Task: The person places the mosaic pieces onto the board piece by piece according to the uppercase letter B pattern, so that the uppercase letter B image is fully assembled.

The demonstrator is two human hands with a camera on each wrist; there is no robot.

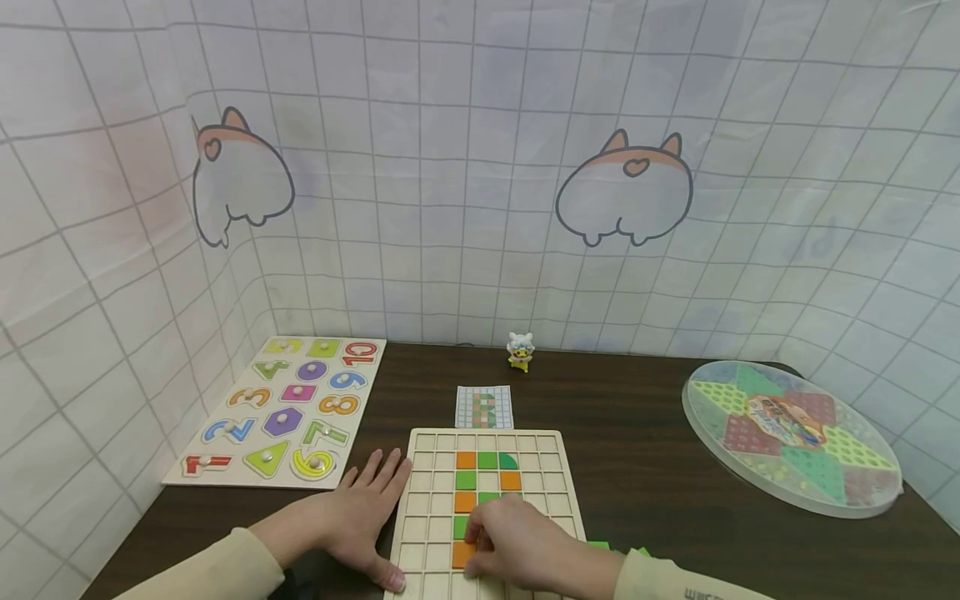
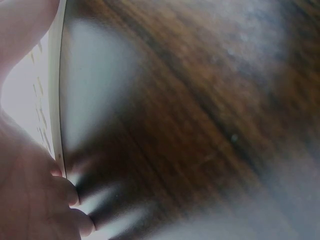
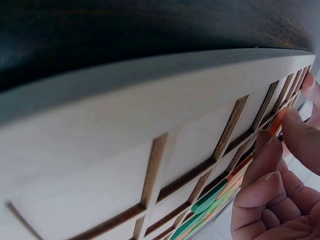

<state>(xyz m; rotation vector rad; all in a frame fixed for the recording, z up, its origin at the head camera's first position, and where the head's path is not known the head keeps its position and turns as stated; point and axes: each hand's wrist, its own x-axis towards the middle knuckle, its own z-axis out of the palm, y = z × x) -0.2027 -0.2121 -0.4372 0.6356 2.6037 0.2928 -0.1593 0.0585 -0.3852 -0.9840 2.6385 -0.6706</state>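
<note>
A pale wooden grid board point(image 1: 555, 505) lies on the dark table, with orange and green square tiles and a dark green rounded tile point(image 1: 508, 461) set in its cells. Over the lower part of the board, my right hand point(image 1: 528, 546) pinches an orange square tile point(image 1: 462, 556) at the bottom of the left tile column. In the right wrist view, thumb and forefinger meet at this orange tile point(image 3: 278, 121), the other fingers curled. My left hand point(image 1: 358, 518) lies with spread fingers along the board's left edge, its thumb touching the rim. Part of the pattern is hidden under the right hand.
A small pattern card point(image 1: 483, 407) lies behind the board, a little figurine point(image 1: 521, 352) farther back. At left is a number-and-shape puzzle point(image 1: 288, 408); at right, a round Chinese checkers board point(image 1: 795, 437). Loose green tiles point(image 1: 598, 545) sit beside the right forearm.
</note>
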